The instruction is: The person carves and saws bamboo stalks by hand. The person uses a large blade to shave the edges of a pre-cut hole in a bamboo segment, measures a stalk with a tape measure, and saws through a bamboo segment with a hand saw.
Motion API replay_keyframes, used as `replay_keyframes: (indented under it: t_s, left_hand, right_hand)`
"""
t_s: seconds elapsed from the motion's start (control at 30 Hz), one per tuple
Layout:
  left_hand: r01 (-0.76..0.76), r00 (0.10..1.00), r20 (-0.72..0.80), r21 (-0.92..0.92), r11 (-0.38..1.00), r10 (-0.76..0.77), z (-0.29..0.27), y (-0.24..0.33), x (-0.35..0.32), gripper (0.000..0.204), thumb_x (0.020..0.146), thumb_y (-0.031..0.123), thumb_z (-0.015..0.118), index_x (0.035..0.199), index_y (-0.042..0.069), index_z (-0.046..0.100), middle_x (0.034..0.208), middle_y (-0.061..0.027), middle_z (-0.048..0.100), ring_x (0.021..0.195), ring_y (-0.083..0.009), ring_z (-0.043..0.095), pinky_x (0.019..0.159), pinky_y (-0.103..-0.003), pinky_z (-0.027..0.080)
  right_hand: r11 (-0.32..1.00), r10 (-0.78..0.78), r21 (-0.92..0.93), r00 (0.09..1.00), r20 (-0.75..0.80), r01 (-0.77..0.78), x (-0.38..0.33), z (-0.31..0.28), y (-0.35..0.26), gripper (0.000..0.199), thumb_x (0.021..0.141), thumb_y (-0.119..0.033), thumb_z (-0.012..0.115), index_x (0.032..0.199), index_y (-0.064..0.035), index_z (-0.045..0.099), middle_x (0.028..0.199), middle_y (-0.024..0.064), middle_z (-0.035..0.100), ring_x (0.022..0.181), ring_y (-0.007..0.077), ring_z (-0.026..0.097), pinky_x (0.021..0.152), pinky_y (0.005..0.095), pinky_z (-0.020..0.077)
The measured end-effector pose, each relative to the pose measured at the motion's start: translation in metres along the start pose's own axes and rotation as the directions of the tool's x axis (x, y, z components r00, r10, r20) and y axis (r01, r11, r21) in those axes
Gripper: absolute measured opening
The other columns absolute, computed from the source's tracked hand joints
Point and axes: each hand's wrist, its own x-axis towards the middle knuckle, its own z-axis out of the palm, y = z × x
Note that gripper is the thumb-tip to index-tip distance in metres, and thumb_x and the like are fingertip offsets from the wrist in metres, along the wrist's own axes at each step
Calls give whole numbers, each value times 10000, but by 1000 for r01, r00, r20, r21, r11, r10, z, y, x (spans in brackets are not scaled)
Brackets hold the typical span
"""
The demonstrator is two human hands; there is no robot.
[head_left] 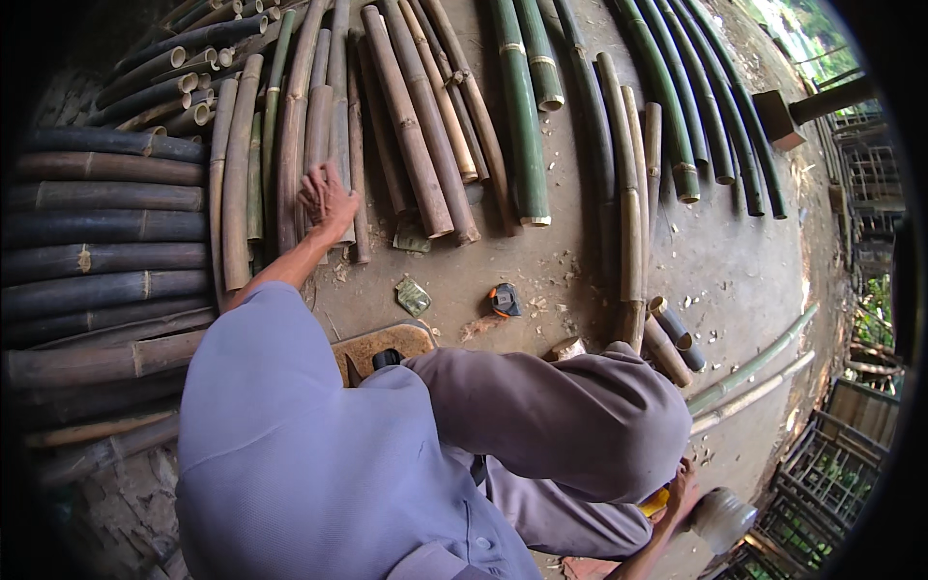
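The bare concrete floor (580, 261) just right of the tape measure (504, 301) lies open for a hand. Above the tape measure, brown and green bamboo poles (425, 135) block the way side by side. Left of it, the left hand (326, 200) rests on split bamboo strips (290, 145). Well left, stacked dark poles (97, 251) wall that side.

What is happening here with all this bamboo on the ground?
A person crouches among cut bamboo poles. The left hand reaches forward and rests on the brown split bamboo strips lying on the concrete floor. The right hand is low beside the knee, next to something yellow and a pale jar.
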Motion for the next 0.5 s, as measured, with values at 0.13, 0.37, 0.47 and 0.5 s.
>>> replay_keyframes:
  t_s: [0.13,0.37,0.47,0.5]
  left_hand:
    - [575,818,25,-24,818,-575,7,-67,30,755,660,225,749,1289,79,357,1230,-188,438,1162,-375,427,913,-523,379]
    - [438,891,149,-37,898,-428,14,-71,20,678,713,243,727,1261,39,383,1258,-224,463,1173,-389,473,930,-502,431]
    - [383,922,69,-40,923,-380,31,-79,12,813,727,187,707,1395,49,263,1320,-203,403,1215,-387,417,978,-504,384]
    - [388,920,89,-54,920,-383,29,-76,10,840,728,176,703,1415,50,237,1334,-202,392,1227,-387,403,988,-505,373]
  right_hand:
    - [1000,-12,6,1000,11,12,4,0,-5,356,885,-143,587,1211,-31,496,756,97,606,511,151,593,436,251,481]
    - [1000,-29,3,999,27,29,12,3,-17,356,887,-149,589,1211,-38,495,765,99,609,515,155,597,435,253,484]
    - [999,-35,0,999,36,35,14,5,-23,356,887,-152,590,1212,-41,495,768,99,610,517,156,599,435,254,485]
    - [999,-42,-3,999,35,42,16,5,-26,356,888,-153,591,1212,-42,495,770,100,611,517,157,600,435,254,485]
